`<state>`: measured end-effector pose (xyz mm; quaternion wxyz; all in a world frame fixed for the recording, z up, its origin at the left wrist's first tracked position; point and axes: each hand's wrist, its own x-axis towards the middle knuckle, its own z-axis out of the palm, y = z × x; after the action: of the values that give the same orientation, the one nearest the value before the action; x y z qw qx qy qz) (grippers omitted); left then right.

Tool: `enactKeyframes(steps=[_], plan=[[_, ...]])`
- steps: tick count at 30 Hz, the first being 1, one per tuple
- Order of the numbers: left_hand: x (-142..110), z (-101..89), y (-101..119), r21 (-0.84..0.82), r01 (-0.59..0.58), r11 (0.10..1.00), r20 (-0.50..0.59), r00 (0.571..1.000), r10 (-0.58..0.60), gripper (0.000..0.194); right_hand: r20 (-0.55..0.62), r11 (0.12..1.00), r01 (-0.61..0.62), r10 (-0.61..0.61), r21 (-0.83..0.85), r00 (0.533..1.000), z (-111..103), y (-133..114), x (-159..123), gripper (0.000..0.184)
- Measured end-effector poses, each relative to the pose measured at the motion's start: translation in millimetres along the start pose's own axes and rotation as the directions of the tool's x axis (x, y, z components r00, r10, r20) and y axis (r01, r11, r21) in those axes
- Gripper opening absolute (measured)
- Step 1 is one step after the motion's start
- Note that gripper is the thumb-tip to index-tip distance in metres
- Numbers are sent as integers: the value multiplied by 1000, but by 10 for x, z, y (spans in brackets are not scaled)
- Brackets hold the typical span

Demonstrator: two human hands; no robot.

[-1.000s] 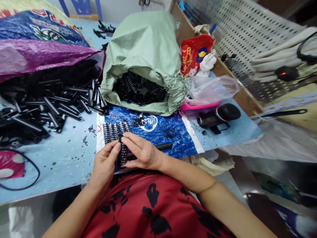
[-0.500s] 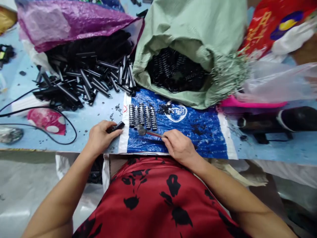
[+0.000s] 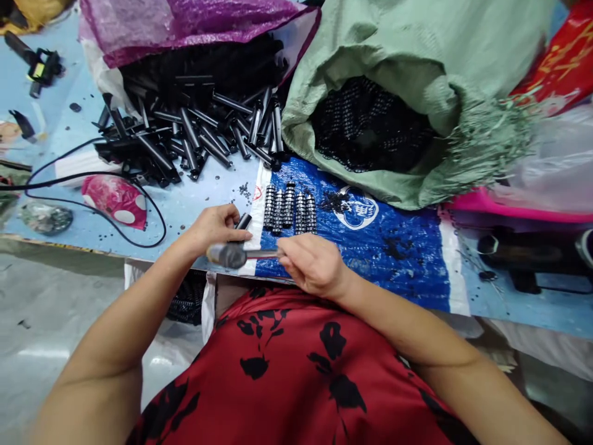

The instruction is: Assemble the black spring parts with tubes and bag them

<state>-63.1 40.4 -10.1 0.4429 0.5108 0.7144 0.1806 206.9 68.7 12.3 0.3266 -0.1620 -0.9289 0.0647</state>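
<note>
My left hand point(image 3: 217, 227) is closed round a short black tube point(image 3: 243, 221) at the left edge of the blue plastic sheet point(image 3: 389, 259). In my right hand point(image 3: 312, 262) is the handle of a small hammer point(image 3: 227, 254). The hammer's blurred head hangs just in front of my left hand, nearer my body. Several black rods with rows of white markings point(image 3: 289, 207) lie side by side on the sheet, just beyond my right hand. Tiny black bits point(image 3: 334, 201) are scattered beside them.
A heap of black tubes point(image 3: 189, 136) spills from a purple bag point(image 3: 185, 28) at the back left. Behind the sheet, a green woven sack point(image 3: 417, 191) gapes over dark ridged pieces. A black cable point(image 3: 160, 216) loops round a pink dotted packet point(image 3: 115, 201). A black device point(image 3: 532, 259) stands right.
The hammer head has swung left and toward my body, from near the marked rods to in front of my left hand. The whole view has shifted, too.
</note>
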Motion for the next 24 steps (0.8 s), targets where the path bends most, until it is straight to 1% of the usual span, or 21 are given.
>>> enactKeyframes(steps=[2,4,5,7,8,9,10,11,12,13,14,15,16,17,19,20,21,22,24], plan=[[42,8,51,36,7,999,9,1000,-8,45,83,1000,31,-30,-3,996,35,-45,-20,24],[12,-11,108,120,-6,993,-26,1000,10,39,160,999,29,-25,-25,987,31,-47,-77,26],[-40,-46,122,178,-17,984,-47,999,26,35,172,999,32,-27,-24,985,4,-25,-131,25],[-218,-187,81,287,-40,957,-42,998,54,32,164,999,36,-32,-19,986,-102,62,-302,24],[-328,-287,21,310,-63,949,28,998,58,33,160,999,27,-22,-30,987,-175,119,-414,23],[-439,-396,-61,298,-75,952,147,989,32,37,164,999,6,2,-49,986,-252,178,-533,21],[-540,-501,-154,282,-50,958,284,958,-34,41,173,997,-22,34,-70,984,-328,235,-648,19],[-623,-588,-243,269,18,963,338,934,-112,45,181,995,-56,71,-83,981,-395,285,-747,19],[-681,-646,-315,250,83,965,351,921,-171,49,179,992,-95,109,-81,978,-447,327,-818,21],[-714,-668,-359,202,125,971,345,919,-190,54,166,988,-145,153,-58,974,-482,362,-853,24],[-722,-652,-369,134,144,980,315,932,-180,58,143,976,-215,215,-19,966,-498,392,-847,28],[-708,-600,-347,63,130,990,272,952,-142,59,113,952,-306,301,29,947,-496,421,-800,30],[-675,-522,-299,0,90,996,215,973,-88,57,92,908,-411,404,80,910,-478,452,-716,30],[-629,-428,-234,-43,37,998,150,988,-30,56,92,844,-521,513,125,853,-449,488,-605,30],[-522,-234,-95,-70,-55,996,42,997,58,54,158,692,-705,687,158,710,-372,578,-341,30],[-471,-152,-39,-71,-83,994,14,996,84,54,214,631,-764,734,135,645,-334,629,-209,30],[-427,-86,2,-76,-99,992,3,995,100,54,268,595,-799,759,85,593,-302,680,-87,29],[-392,-38,25,-84,-109,991,5,994,109,55,313,581,-814,770,14,556,-278,725,18,29],[-352,14,25,-89,-116,989,26,993,119,54,381,594,-790,772,-150,508,-255,786,173,30]])
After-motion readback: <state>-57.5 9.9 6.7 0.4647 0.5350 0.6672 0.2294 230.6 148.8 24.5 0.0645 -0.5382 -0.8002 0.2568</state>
